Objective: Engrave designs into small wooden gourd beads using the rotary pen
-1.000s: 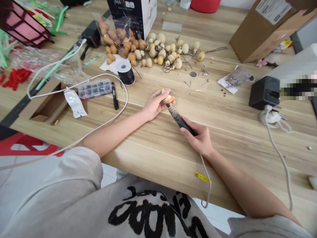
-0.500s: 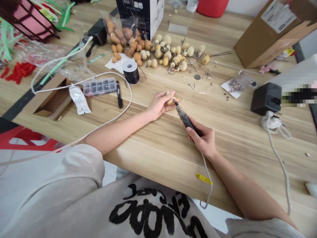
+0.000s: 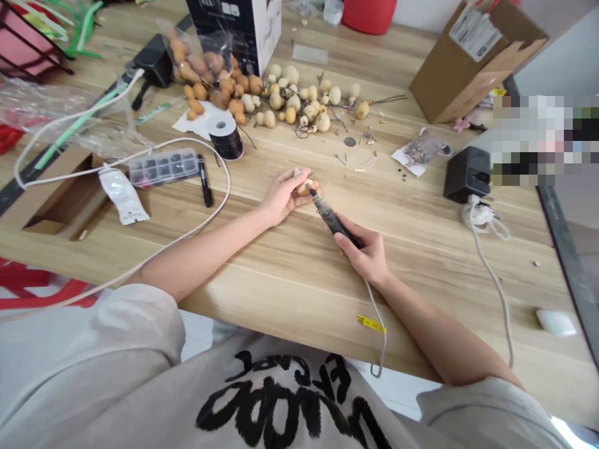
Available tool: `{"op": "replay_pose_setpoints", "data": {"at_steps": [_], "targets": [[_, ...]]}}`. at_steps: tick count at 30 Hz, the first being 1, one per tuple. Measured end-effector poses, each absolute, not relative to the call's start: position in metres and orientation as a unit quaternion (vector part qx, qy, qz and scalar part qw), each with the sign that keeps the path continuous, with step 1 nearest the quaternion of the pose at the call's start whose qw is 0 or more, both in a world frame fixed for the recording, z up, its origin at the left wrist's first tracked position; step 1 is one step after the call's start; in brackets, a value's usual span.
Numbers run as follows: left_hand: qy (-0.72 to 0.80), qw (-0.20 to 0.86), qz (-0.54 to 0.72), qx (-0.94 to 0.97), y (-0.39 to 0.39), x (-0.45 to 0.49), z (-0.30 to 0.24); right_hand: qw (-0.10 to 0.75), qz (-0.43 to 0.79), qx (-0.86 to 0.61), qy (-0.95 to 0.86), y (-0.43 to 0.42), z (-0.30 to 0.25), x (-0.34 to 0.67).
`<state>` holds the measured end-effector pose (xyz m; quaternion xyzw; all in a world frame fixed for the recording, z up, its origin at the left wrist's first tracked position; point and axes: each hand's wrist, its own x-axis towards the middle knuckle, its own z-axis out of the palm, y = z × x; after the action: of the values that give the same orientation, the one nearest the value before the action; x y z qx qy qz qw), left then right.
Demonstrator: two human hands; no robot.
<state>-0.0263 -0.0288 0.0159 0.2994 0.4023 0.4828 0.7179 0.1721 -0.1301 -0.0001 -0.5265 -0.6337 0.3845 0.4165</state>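
My left hand (image 3: 284,196) is closed round a small pale gourd (image 3: 306,186), pinched between thumb and fingers above the middle of the table. From the right, my right hand (image 3: 362,246) grips a dark pen-shaped rotary tool (image 3: 333,219), its tip pointing up and left at the gourd. Tip and gourd meet or nearly meet; the exact contact is too small to make out. A white cord (image 3: 378,299) with a yellow tag runs from the tool's rear toward the table's front edge. My left fingers hide part of the gourd.
Behind my hands lie pale gourds (image 3: 322,121) and a bag of brown gourds (image 3: 215,65). A wire spool (image 3: 225,142), black marker (image 3: 204,184) and compartment box (image 3: 163,167) sit left. A black adapter (image 3: 468,174) and cardboard box (image 3: 472,68) stand right. A long white cable (image 3: 187,237) crosses near my left arm.
The view has swung to the right, so everything sits further left in the picture. Both hands keep their hold, with the tool's tip still at the gourd.
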Motion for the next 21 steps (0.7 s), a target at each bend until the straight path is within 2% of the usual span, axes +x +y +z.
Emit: {"op": "replay_pose_setpoints", "data": {"at_steps": [21], "targets": [[0.421, 0.712, 0.485, 0.283, -0.0303, -0.0259, 0.0185, 0.407, 0.394, -0.522, -0.638, -0.1299, -0.0046, 0.1739]]}}
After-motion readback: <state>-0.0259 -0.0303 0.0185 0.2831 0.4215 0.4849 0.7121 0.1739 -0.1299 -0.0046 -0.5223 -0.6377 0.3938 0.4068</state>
